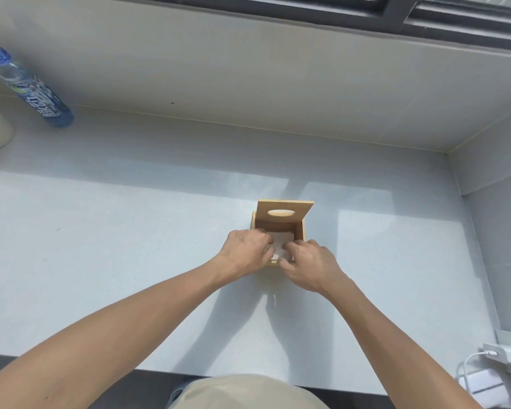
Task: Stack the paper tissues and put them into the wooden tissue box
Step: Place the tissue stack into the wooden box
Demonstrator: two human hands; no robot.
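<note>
Box (300, 231) sits mid-counter (130, 246), lid (284, 212) tipped up at the far side so the top stays open for loading. Tissues (283, 242), a white stack, are inside the box. Left hand (245, 250) curls over the near-left rim, fingers bent onto the stack; right hand (309, 261) mirrors it at near-right, fingertips on the paper, likely pressing it flat. Bottle (30, 87) far left, charger (505, 354) near right, both uninvolved.

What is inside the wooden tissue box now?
White paper tissues lie inside the wooden tissue box, whose lid stands open. The left hand and right hand cover the stack's sides, so its height and the box bottom are hidden.
</note>
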